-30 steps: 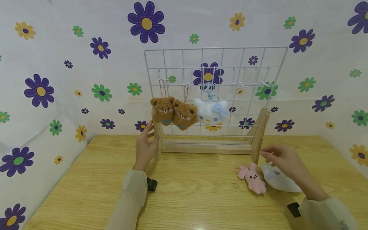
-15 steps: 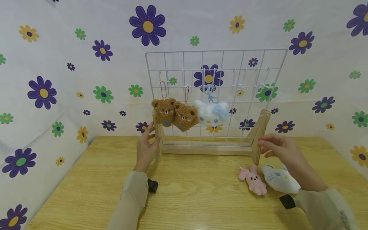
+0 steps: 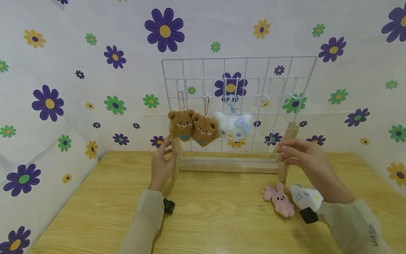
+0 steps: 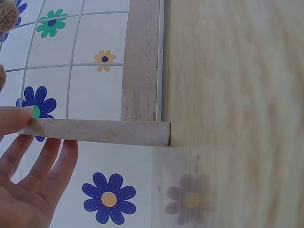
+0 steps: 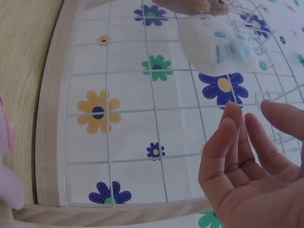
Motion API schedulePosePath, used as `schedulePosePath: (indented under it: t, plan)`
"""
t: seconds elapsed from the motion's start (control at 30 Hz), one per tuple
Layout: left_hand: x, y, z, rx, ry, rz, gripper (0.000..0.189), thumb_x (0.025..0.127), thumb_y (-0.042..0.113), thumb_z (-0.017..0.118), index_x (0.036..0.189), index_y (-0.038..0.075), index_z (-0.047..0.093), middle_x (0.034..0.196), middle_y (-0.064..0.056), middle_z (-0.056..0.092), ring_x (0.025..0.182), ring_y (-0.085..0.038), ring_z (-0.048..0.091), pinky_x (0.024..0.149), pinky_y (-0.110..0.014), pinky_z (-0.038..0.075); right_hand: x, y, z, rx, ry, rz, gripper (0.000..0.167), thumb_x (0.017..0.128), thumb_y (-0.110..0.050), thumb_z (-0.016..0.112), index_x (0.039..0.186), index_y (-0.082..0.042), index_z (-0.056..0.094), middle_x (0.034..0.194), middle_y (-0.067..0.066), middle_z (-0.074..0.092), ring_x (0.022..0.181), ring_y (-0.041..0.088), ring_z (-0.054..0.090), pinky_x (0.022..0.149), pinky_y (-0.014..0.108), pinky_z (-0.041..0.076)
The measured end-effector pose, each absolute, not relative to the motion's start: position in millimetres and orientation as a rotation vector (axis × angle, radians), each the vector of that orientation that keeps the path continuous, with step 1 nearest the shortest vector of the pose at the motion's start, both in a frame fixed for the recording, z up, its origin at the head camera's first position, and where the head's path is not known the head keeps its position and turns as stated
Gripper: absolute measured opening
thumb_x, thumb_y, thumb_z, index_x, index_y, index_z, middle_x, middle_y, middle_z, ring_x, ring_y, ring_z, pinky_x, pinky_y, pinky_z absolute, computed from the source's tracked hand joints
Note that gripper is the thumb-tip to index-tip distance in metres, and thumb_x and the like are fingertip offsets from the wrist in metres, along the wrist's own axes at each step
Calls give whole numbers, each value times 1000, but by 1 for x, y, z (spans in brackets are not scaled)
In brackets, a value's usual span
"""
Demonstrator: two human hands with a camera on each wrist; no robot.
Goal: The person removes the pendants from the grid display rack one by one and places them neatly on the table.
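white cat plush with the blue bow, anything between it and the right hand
Nothing visible: the gap between the right hand and the white cat plush, in front of the wire grid, looks open. The brown bear plush beside the cat hangs on the side away from the hand.

Backdrop: white sheeting, at the rear and on both sides, faintly creased at left. Printed pattern: scattered daisy-like blooms in several sizes, including a large purple flower with yellow centre, a green flower with purple centre, a yellow flower with purple centre. Tabletop: light yellowish wood grain, glossy, mirroring a flower in the left wrist view. Lighting: soft, diffuse.
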State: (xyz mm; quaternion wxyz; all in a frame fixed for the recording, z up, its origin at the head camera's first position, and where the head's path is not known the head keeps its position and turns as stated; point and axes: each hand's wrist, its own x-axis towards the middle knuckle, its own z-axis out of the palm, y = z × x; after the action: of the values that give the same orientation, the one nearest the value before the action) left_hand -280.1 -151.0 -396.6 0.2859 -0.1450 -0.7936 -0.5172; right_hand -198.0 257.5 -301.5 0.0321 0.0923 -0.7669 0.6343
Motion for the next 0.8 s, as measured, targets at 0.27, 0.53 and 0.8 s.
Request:
schedulePosePath:
  t: [0.27,0.53,0.8]
  plan:
    - [-279,-150,-396,-392,-2120,-1380,62,91,-12,67,149,-2,48,133,-27,60,103,-46,67,81,-55,60,-203,248,-296,330,-2329,1977,11,104,-15,61,106,-17,72,101,-4,70,84,13,67,76,21,57]
    - [-278,-150,-396,-369,-2130,-1382,62,90,-13,68,148,-1,48,133,-27,60,103,-45,67,78,-51,61,-209,238,-286,363,-2292,1999,13,104,-15,60,107,-15,73,102,-2,67,84,14,66,77,22,57]
    - [-278,-150,-394,-378,-2129,-1385,62,91,-11,67,149,-1,48,134,-27,60,104,-45,67,78,-51,61,-214,226,-275,393,-2251,2009,13,102,-19,64,110,-10,71,104,1,70,84,16,66,76,24,59]
